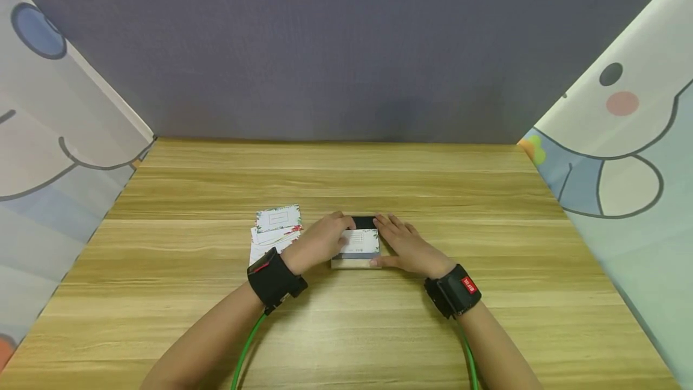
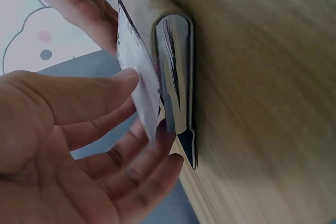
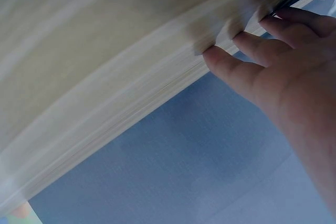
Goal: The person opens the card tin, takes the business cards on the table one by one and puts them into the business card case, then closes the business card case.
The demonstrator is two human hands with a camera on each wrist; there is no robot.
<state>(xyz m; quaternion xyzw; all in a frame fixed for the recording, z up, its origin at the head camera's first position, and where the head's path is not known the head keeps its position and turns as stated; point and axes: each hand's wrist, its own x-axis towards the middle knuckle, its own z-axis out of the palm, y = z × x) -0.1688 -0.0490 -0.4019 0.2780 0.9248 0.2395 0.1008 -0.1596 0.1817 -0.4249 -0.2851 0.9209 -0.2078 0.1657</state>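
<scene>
A folded beige-covered holder point(image 1: 354, 264) with a dark inner flap point(image 1: 364, 222) lies on the table in front of me. In the left wrist view its curved spine edge shows, with a thick set of layers inside. A white card with a printed leafy border point(image 1: 361, 241) lies over the holder. My left hand point(image 1: 319, 239) pinches this card between thumb and fingers, its fingertips close to the holder's edge. My right hand point(image 1: 408, 250) rests along the holder's right side, thumb at the near edge and extended fingers at the far corner. In the right wrist view those fingertips touch the tabletop.
Several loose white cards with floral borders point(image 1: 278, 219) lie overlapping just left of my left hand. The wood-grain table point(image 1: 346, 179) ends at a dark grey panel point(image 1: 346, 47). Cartoon-printed panels flank both sides. Green cables point(image 1: 246, 348) run from the wrist bands.
</scene>
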